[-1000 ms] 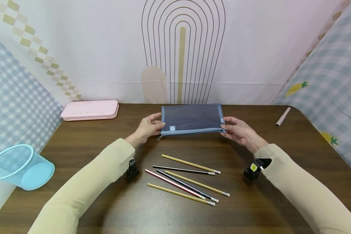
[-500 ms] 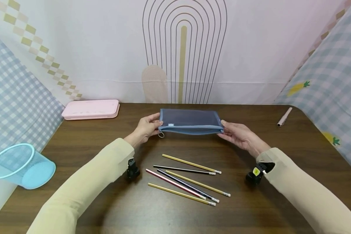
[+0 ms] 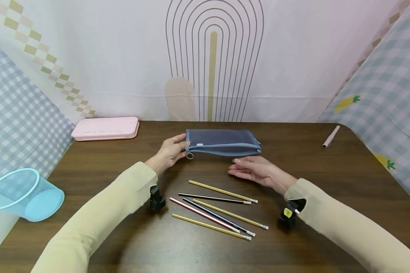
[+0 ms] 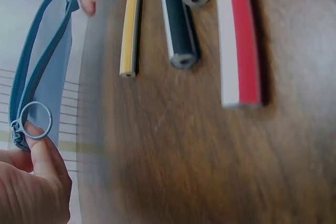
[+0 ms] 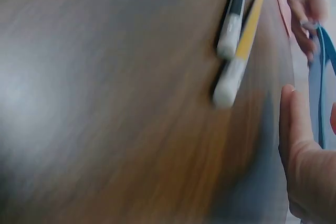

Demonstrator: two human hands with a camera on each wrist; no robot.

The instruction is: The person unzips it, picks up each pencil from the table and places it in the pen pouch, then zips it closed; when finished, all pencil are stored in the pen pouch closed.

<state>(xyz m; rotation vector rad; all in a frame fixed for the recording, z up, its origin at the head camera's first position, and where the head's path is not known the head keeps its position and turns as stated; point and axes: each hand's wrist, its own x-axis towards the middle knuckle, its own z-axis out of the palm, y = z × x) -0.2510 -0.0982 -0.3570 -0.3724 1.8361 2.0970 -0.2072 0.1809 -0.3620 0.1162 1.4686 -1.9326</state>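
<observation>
A blue mesh zip pouch (image 3: 222, 137) hangs above the far part of the table, its zipped edge gaping toward me. My left hand (image 3: 170, 152) pinches its left corner, beside the zip's ring pull (image 4: 37, 120). Just below the pouch's right front edge, my right hand (image 3: 254, 170) has its fingers extended and nothing in its grasp. Several pencils lie on the table nearer to me: a yellow pencil (image 3: 222, 191), a black pencil (image 3: 213, 198), a red-and-white pencil (image 3: 204, 215) and a dark blue pencil (image 3: 222, 218) among them, eraser ends toward the right.
At the back left lies a pink pencil case (image 3: 105, 128). A light blue mesh pen holder (image 3: 44, 201) leans at the left edge. Far right on the wooden table (image 3: 328, 204) is a white pen (image 3: 331, 136). Patterned cloths hang behind and at both sides.
The pouch has tipped so its zipped opening faces me and gapes. My right hand has let go of the right corner and moved left and toward me; the left keeps its hold.
</observation>
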